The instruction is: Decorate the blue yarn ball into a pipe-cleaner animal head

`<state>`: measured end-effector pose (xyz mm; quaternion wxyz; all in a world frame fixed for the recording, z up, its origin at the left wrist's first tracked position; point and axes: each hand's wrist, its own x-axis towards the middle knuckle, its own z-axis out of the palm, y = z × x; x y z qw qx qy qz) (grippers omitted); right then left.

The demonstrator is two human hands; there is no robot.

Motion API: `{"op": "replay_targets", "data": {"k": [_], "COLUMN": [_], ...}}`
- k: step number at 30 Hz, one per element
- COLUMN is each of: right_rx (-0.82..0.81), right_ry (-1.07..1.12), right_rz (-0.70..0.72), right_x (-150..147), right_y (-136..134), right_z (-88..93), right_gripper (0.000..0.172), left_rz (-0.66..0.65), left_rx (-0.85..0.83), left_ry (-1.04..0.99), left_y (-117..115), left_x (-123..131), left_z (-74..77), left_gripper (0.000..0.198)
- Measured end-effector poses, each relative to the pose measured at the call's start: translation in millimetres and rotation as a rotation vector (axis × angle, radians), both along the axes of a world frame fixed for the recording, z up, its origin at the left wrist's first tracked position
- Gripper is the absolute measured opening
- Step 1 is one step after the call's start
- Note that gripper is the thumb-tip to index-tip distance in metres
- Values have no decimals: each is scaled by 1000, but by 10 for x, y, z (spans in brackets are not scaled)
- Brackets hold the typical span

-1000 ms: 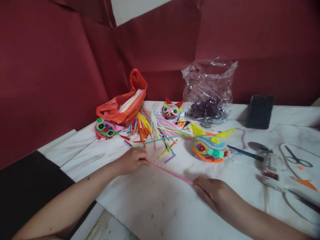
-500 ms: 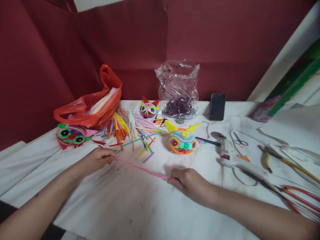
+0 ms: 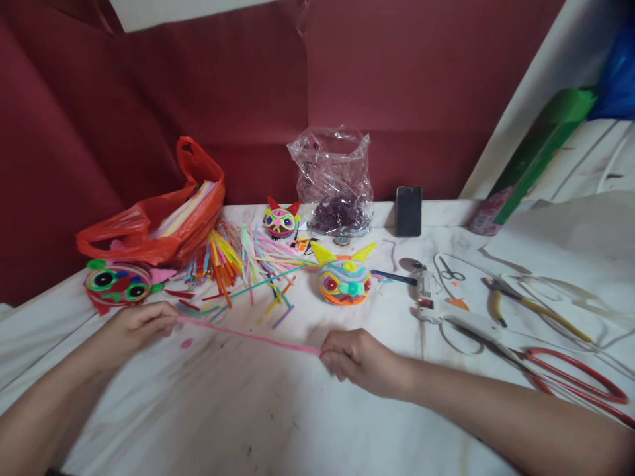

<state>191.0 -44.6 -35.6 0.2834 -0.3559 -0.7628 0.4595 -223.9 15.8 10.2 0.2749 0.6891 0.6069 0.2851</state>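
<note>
A pink pipe cleaner (image 3: 248, 336) is held taut just above the surface (image 3: 278, 410), each end pinched by the clenched fingers of the left hand (image 3: 131, 324) and right hand (image 3: 357, 357), forearms outstretched.

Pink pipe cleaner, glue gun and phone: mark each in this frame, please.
pink pipe cleaner (image 3: 248, 336), head view, mid-length of the strand stretched between the two hands.
glue gun (image 3: 449, 316), head view, on its white body.
phone (image 3: 409, 211), head view, middle of its dark screen.
</note>
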Motion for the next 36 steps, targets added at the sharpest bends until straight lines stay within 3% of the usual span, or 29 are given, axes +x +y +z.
{"op": "replay_targets", "data": {"k": [3, 5, 10, 15, 19, 21, 27, 31, 36], "right_rx": [40, 19, -92, -115, -57, -28, -10, -110, -88], "right_ry": [-28, -53, -41, 14, 42, 8, -75, -104, -143], "right_rz": [193, 247, -42, -62, -146, -148, -219, -291, -306], "right_x": [-12, -20, -3, 57, 108, 109, 60, 95, 147], "right_y": [-82, -115, -39, 6, -1, -9, -12, 40, 77], "right_z": [58, 81, 50, -38, -153, -214, -369, -329, -252], "right_gripper": [25, 25, 34, 47, 47, 45, 38, 40, 44], "left_rz": [-94, -115, -54, 32, -167, -181, -206, -175, -226], "left_rx": [-53, -38, 65, 153, 161, 170, 134, 121, 153], "left_ry": [33, 20, -29, -151, -477, -584, -726, -708, -560], "left_y": [85, 139, 157, 258, 565, 747, 1085, 1066, 967], "left_x": [-62, -89, -66, 84, 344, 532, 944, 836, 655], "left_z": [-76, -116, -88, 106, 306, 348, 184, 80, 123], "left_gripper": [12, 12, 18, 23, 18, 23, 22, 21, 26]}}
